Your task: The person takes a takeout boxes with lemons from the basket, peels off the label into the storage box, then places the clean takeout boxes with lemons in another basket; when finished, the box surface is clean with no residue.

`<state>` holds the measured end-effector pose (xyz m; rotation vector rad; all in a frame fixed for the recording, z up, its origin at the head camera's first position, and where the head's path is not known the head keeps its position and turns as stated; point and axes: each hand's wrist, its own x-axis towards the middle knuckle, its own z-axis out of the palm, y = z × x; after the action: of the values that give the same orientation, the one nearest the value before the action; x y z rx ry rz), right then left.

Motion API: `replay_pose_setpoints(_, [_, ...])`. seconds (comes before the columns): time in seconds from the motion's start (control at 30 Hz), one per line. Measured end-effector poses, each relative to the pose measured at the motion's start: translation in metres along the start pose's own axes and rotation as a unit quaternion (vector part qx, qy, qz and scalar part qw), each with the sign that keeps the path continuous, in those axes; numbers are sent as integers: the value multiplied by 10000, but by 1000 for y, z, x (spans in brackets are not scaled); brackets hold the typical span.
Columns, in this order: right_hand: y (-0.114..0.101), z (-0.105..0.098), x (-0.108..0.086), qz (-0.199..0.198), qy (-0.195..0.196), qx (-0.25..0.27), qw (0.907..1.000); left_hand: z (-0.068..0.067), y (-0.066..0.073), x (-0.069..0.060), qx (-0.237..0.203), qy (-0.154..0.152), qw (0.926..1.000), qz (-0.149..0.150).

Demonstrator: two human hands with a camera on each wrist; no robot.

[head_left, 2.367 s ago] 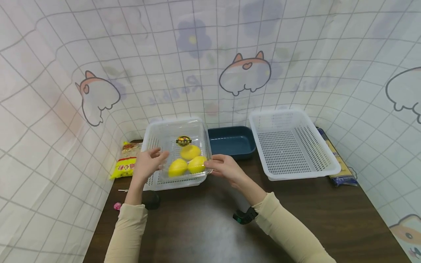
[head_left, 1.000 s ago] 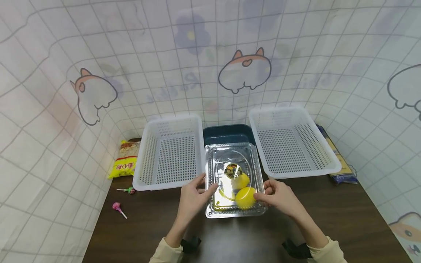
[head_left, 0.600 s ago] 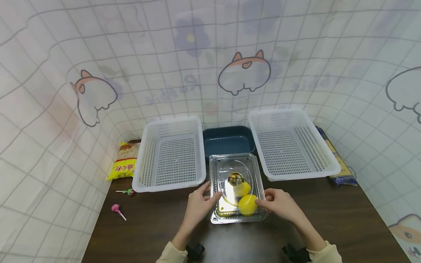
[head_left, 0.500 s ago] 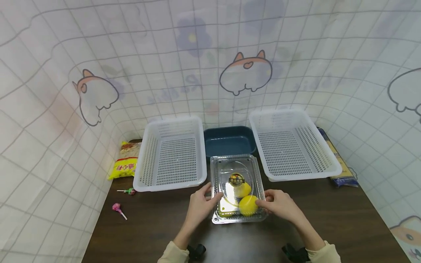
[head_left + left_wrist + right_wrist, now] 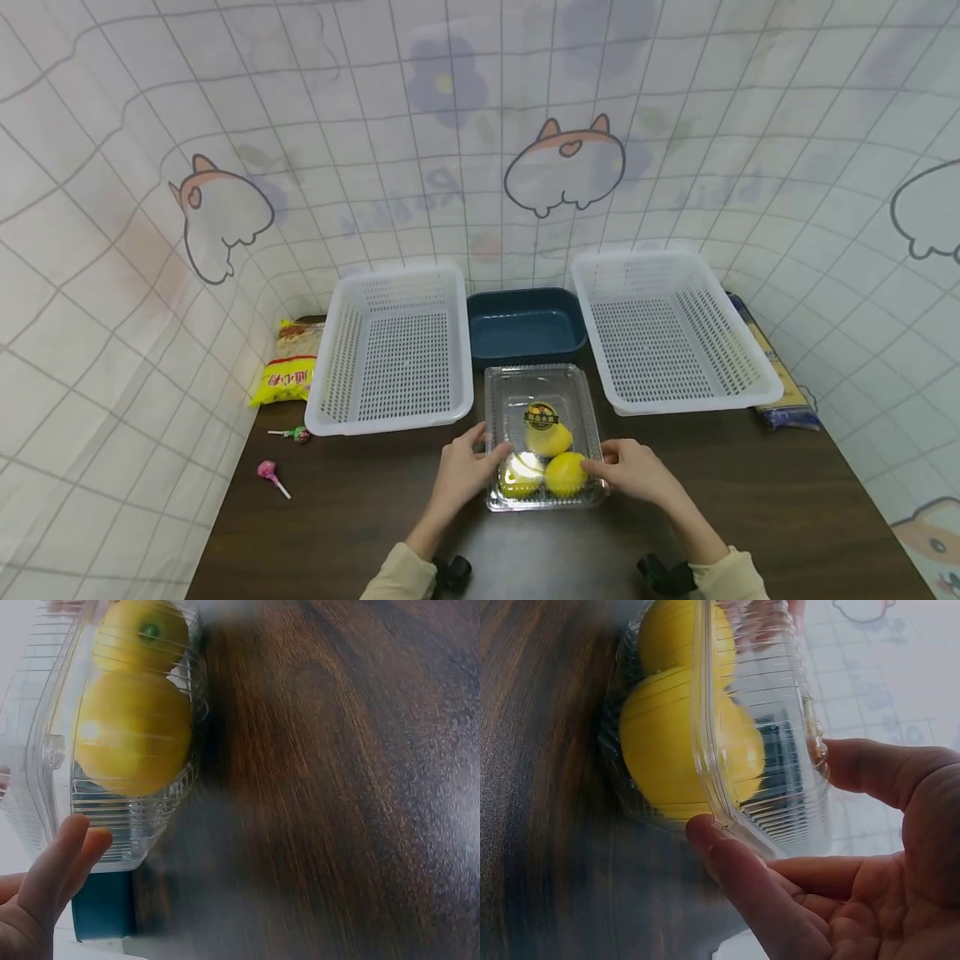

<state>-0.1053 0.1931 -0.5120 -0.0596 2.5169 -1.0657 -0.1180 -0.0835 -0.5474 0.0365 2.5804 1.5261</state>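
A clear plastic clamshell box (image 5: 540, 385) with a round label on its lid sits on the dark table. Inside are three yellow fruits (image 5: 566, 474) that look like lemons; one shows a green stem end in the left wrist view. My left hand (image 5: 461, 475) holds the box's left side, thumb over the lid and fingertips (image 5: 71, 829) at the rim. On the opposite side my right hand (image 5: 637, 473) grips the box, its thumb (image 5: 862, 769) against the lid and fingers (image 5: 739, 870) at the rim seam.
Behind the box stands a dark blue dish (image 5: 528, 327), between a left white basket (image 5: 317, 392) and a right white basket (image 5: 622, 402). A yellow bag (image 5: 288, 371) and another bag (image 5: 783, 396) lie outside them. Two lollipops, one pink (image 5: 268, 472) and one green (image 5: 298, 434), lie at left.
Both hands have brought the box from over the left basket to the front middle and lowered it onto the table. It has slid slightly nearer and now lies flatter.
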Motion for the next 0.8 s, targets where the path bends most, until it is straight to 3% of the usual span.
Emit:
replay_pose_setpoints(0.13, [-2,0,2,-18,32,-187,9998,1,-1,0,14,86,10000,-20])
replay_pose_setpoints(0.23, [-8,-3,3,36,165,-659,9977,1,0,1,76,172,9998,-18])
replay_pose_setpoints(0.43, [-36,-16,3,125,600,-1723,9831,3,1,-1,-16,303,9995,-93])
replay_pose_setpoints(0.67, [-71,-36,28,-698,801,-1755,9787,5,-1,-4,-216,395,9989,-90])
replay_pose_setpoints(0.8, [-85,-40,48,-1221,586,-1858,9732,6,-2,-5,-164,371,9991,-93])
